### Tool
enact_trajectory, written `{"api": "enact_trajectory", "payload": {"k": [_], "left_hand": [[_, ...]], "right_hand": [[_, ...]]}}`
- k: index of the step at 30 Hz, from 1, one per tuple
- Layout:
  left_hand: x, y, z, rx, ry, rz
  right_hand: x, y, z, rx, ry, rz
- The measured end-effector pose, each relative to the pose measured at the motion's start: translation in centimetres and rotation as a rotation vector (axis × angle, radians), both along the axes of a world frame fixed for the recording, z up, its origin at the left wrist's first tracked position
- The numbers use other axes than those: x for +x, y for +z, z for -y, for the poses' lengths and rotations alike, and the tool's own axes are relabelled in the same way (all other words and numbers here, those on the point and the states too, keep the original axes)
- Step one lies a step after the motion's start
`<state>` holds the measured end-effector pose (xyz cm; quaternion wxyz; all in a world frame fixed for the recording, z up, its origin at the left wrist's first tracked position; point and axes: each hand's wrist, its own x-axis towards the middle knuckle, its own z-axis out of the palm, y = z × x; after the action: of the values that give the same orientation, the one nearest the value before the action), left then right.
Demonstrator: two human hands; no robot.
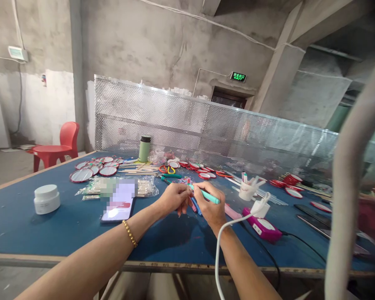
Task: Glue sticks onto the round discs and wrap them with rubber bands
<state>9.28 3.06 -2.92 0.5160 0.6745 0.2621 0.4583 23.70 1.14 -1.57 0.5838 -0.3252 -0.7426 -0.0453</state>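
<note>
A teal marker pen [211, 196] slants across my right hand [213, 210], which grips it with the tip pointing left. My left hand [174, 197] is closed in a pinch close to that tip; what its fingers hold is too small to make out. Just behind and between the hands lie more pens, among them a blue pen [196, 206]. Dark green-handled pliers [171, 176] rest beyond my left hand. A pink object [232, 211] lies beside my right wrist, partly hidden by it.
Left of my hands are a phone [120, 204], a plastic-wrapped bundle [147, 186] and a white jar [46, 200]. Red-rimmed discs [81, 175] and a green bottle [144, 149] stand farther back. Rightward are a pen cup [247, 191], a purple power strip [264, 227] and a white cable [219, 254].
</note>
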Motion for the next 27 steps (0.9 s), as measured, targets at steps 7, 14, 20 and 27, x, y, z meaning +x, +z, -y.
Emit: {"api": "enact_trajectory", "payload": {"k": [7,14,20,27], "left_hand": [[-0.04,0.11,0.25,0.005,0.004,0.002],[-0.08,0.29,0.45,0.005,0.013,-0.016],[-0.03,0.22,0.34,0.012,0.023,-0.021],[0.02,0.03,0.12,0.004,0.01,-0.015]], "right_hand": [[0.08,-0.04,-0.03,-0.004,-0.008,-0.004],[0.13,-0.13,-0.12,0.003,-0.018,0.001],[0.11,-0.22,-0.16,0.01,-0.012,0.005],[0.11,-0.15,-0.15,0.007,-0.011,0.002]]}}
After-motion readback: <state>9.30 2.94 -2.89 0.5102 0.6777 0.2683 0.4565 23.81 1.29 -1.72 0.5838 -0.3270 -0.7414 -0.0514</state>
